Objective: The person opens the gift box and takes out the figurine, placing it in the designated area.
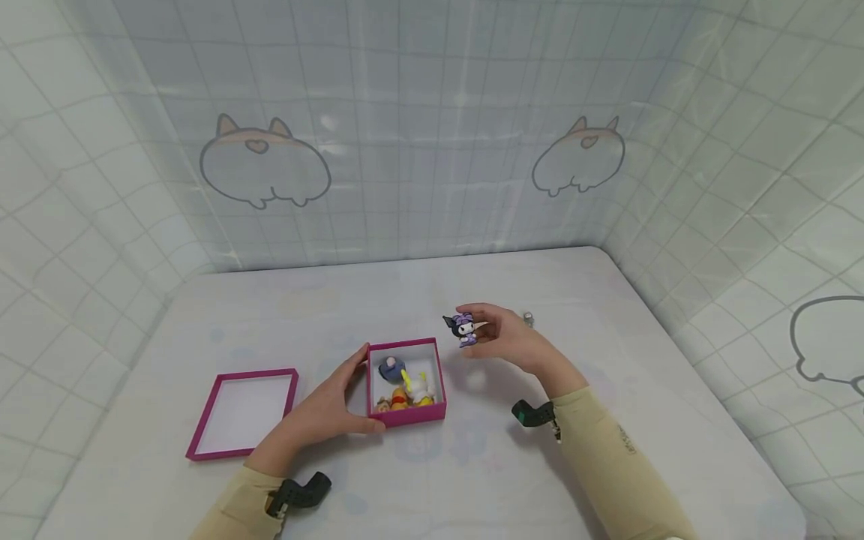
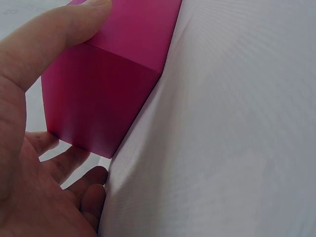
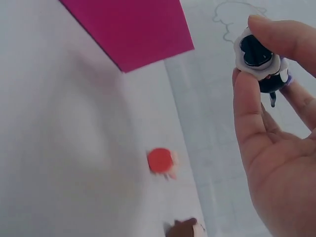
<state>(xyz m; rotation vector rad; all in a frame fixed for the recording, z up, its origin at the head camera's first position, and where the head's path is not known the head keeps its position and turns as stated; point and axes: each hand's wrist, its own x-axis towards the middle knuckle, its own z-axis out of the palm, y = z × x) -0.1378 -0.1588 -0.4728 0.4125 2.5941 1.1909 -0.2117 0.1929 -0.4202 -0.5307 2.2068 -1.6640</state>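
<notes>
Black-and-purple figurine: off the worktop, pinched between thumb and fingers of right hand. Head uppermost in head view; exact tilt of long axis cannot tell. Key relation, by judgement: offset from open magenta box, to the left and closer to the body, with figurine just past its far right corner. Right hand nearer to figurine; left hand curled round box's left side, thumb at near corner, fingers along side wall. In box: blue piece, white-and-yellow piece, others by near wall. Farther left: shallow magenta-rimmed tray. Behind right hand: small grey item, details too small.
</notes>
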